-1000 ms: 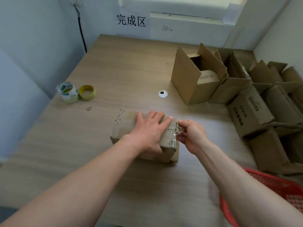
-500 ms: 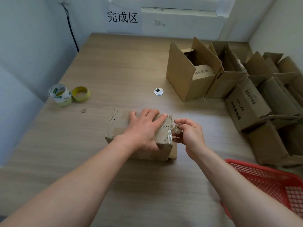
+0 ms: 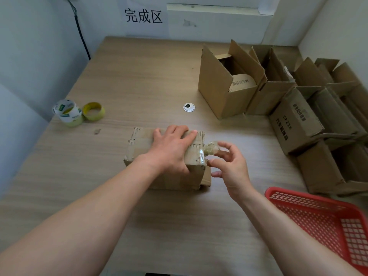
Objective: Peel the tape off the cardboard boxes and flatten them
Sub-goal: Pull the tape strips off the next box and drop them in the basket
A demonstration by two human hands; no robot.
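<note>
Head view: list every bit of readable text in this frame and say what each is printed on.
"完成区": white sign on the far wall.
"CPZZK": side of the lying box at right; the Chinese lines beside it are too blurred to read.
Curved flap inside the open box: Chinese print, upside down, unreadable.
Tape rolls: green label, too small to read.

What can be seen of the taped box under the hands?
The taped box is a small brown cardboard carton, closed, lying flat on the wooden table. Clear tape wraps its right end, partly lifted into a crumpled strip. The left hand presses flat on its top; the right hand pinches the loose tape end beside the right edge. Its edges look worn.
</note>
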